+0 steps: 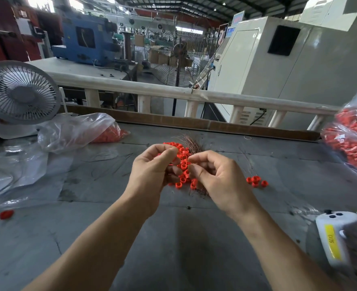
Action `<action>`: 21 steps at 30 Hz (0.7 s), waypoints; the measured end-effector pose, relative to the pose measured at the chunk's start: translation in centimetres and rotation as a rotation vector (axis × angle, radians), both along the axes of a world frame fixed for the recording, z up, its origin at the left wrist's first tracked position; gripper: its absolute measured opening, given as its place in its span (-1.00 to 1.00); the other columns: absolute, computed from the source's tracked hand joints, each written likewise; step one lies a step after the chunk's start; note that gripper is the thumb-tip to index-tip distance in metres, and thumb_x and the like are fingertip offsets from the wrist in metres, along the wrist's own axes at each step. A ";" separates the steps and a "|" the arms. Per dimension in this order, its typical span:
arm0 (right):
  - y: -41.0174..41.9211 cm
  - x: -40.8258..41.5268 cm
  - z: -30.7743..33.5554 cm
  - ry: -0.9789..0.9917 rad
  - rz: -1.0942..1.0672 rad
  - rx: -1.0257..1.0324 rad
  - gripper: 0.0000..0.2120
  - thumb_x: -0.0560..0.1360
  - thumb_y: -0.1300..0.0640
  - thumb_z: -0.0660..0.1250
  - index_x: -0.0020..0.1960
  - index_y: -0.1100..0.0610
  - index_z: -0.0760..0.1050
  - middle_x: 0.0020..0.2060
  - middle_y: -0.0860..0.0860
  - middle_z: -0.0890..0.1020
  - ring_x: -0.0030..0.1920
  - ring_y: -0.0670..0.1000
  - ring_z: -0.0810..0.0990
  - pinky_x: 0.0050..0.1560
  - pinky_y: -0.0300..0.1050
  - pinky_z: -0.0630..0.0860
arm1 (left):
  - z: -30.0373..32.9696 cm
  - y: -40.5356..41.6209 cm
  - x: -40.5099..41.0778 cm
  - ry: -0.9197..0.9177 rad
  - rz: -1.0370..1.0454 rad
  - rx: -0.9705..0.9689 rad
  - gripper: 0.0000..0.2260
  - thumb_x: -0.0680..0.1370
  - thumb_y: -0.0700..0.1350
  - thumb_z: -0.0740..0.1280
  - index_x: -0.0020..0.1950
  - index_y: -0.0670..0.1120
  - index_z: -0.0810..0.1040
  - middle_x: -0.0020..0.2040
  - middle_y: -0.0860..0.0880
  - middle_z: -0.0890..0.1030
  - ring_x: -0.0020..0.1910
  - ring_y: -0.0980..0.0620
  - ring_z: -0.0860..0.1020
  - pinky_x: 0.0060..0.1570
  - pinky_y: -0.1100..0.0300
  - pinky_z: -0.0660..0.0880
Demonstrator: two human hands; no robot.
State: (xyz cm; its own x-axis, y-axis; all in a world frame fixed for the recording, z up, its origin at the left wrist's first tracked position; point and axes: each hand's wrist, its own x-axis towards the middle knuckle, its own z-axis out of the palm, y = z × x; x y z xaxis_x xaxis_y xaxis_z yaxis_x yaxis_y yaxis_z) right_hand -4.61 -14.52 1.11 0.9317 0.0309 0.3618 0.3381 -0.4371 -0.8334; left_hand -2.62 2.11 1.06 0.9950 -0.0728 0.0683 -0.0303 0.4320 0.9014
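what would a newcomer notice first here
The bright red caps heaped mid-way across the table stand out most. The left hand and right hand are curled close together just over them, though what the fingers pinch is too small to tell. Next come the bulging bag of red parts at the right edge and the fan at far left.

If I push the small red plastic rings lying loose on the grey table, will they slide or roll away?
The small red plastic rings look round and hollow, so they are probably very light and would scatter easily. Any standing on edge may roll; those lying flat would likely slide on the smooth grey table.
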 end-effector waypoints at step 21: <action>0.0 -0.5 1.0 -0.140 -0.072 0.137 -0.86 0.63 0.12 0.38 -0.10 -0.01 0.62 -0.38 -0.10 0.62 -0.41 -0.19 0.52 -0.33 -0.35 0.43 | -0.1 -0.9 -0.3 -0.111 -0.069 0.031 -0.81 0.54 -0.40 0.38 0.09 -0.20 0.66 -0.12 -0.20 0.72 -0.15 -0.08 0.71 -0.10 0.16 0.66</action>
